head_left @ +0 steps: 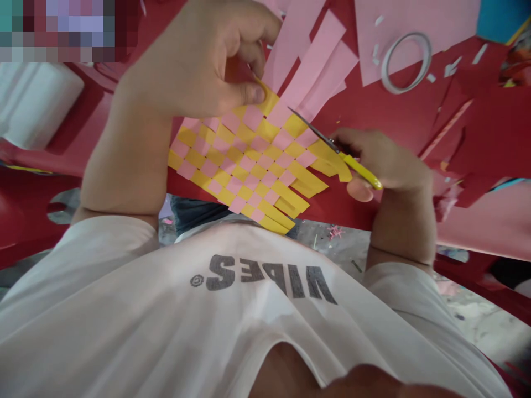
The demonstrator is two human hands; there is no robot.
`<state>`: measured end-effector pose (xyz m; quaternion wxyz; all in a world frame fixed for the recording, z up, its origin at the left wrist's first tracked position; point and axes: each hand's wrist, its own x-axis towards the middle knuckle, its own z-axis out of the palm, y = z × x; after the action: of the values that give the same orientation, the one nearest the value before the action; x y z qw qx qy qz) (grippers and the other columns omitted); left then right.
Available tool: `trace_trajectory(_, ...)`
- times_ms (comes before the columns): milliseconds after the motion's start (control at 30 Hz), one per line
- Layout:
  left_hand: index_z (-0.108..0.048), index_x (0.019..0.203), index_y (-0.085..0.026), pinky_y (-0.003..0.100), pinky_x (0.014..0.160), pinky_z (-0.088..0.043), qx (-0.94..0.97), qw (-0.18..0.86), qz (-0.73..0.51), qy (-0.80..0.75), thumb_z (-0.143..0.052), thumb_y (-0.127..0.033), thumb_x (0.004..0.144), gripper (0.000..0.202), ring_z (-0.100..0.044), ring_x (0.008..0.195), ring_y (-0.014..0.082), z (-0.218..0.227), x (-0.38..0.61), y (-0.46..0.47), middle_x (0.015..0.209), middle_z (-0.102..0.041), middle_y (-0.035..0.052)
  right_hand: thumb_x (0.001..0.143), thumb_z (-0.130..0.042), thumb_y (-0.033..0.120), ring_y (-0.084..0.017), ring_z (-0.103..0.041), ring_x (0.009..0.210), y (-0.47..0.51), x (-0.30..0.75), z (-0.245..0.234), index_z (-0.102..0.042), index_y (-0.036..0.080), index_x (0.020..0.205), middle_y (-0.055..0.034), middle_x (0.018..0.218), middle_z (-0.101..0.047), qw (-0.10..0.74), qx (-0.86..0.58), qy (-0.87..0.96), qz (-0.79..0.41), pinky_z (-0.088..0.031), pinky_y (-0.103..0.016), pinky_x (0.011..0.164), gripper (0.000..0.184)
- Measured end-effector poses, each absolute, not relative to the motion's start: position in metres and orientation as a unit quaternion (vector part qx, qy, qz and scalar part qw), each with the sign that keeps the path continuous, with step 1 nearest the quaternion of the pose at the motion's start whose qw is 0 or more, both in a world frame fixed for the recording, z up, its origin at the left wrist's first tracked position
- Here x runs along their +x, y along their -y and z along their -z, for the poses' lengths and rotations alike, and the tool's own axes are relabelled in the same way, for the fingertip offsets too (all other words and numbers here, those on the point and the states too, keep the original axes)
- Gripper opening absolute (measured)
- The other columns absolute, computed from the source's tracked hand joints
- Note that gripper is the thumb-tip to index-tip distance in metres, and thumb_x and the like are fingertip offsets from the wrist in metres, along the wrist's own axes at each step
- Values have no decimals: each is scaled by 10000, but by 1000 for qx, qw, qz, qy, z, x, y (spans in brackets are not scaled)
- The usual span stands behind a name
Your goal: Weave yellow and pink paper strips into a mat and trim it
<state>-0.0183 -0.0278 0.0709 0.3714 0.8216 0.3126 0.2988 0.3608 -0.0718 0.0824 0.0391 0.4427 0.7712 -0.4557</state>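
A mat woven from pink and yellow paper strips (246, 165) spans the space between my hands, in a checkered pattern. My left hand (219, 66) pinches its far edge between thumb and fingers. Long pink strip ends (317, 61) stick out beyond that edge, and short yellow ends jut out at the near right. In my right hand (373, 157) is a pair of scissors (327, 141) with yellow handles. Its blades lie over the mat's right corner, pointing up and left; whether they touch the paper I cannot tell.
Pink paper sheets (415, 27) and a roll of white tape (385, 63) lie on the red table (448, 116) at the far right, among small white scraps. A pink striped stick (448, 127) is on the right. On the left stands a white container (39, 105). Paper bits litter the floor.
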Motion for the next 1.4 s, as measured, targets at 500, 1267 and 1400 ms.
trace_trajectory(500,-778,1373,-34,385,1022,-573,848,356,-292,-263,-628,-503,1133,548,-689,1068,123,-74,-20,26,1131,-643,21,636,-464,1327,-206,-489,655,68,358,-73,-568,264,941,-25,805,-615,-19,392,-800,453,-379,-398,658,1111)
trace_trajectory(1267,-782,1359,0,368,997,-601,856,336,-285,-270,-627,-455,1025,586,-678,1034,121,-72,-18,25,1120,-660,39,925,-535,1146,-178,-501,664,68,362,-65,-647,245,997,-22,843,-702,-49,344,-822,451,-354,-355,653,910)
trace_trajectory(1400,-775,1351,-12,381,999,-622,860,329,-291,-259,-620,-510,1045,605,-720,1056,142,-69,-19,23,1109,-645,29,1002,-627,1029,-179,-540,663,68,363,-61,-702,230,1028,-31,846,-729,-69,329,-829,447,-356,-347,648,803)
